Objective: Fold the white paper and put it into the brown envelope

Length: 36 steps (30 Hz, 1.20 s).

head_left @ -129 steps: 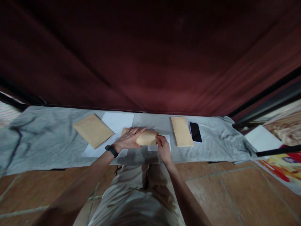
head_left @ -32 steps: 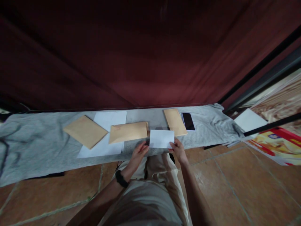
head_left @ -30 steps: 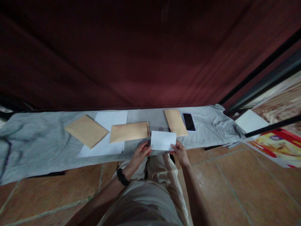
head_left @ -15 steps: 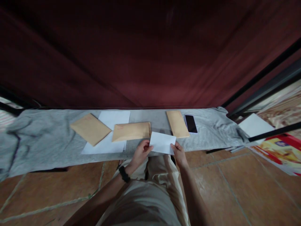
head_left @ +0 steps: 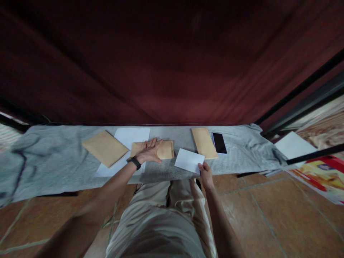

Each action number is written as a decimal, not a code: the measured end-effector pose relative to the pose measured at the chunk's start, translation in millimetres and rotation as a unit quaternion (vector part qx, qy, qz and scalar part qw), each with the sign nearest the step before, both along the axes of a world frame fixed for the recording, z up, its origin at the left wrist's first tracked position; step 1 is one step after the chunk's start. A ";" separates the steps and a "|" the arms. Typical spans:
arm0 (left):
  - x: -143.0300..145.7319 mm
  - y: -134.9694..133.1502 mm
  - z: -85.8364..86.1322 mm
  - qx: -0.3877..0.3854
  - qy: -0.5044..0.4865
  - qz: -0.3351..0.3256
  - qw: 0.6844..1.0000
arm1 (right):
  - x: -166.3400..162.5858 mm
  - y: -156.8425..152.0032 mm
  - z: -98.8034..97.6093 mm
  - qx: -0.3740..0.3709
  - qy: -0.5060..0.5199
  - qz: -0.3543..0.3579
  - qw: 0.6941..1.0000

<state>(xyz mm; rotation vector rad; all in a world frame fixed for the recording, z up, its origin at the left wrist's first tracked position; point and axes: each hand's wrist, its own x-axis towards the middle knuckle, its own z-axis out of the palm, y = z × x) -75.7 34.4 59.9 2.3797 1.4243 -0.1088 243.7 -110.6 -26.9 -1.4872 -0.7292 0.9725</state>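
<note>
My left hand (head_left: pixel 150 152), fingers spread, is over the middle brown envelope (head_left: pixel 167 149) and appears to rest on it. Between the thumb and fingers of my right hand (head_left: pixel 205 172) is the right-hand edge of a folded white sheet of paper (head_left: pixel 189 160), held low above the cloth. Another brown envelope (head_left: pixel 204 142) lies just beyond that sheet, beside a dark-screened phone (head_left: pixel 219 143). On the left, a third brown envelope (head_left: pixel 105 148) partly covers large white paper (head_left: pixel 133 134).
Grey cloth (head_left: pixel 59 161) covers the narrow table. Behind it hangs a dark red curtain (head_left: pixel 172 71). Metal bars (head_left: pixel 309 80) stand at the right. A red and yellow box (head_left: pixel 322 175) and a white sheet (head_left: pixel 295 145) are off the table's right end.
My left hand has let go of the folded white paper and moved left onto the middle envelope, its fingers spreading. My right hand still holds the paper, now slightly further right.
</note>
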 end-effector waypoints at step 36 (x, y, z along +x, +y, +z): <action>-4.0 -25.9 -13.8 0.120 -0.068 -0.056 0.989 | -3.9 34.5 38.8 0.063 -0.192 0.071 0.977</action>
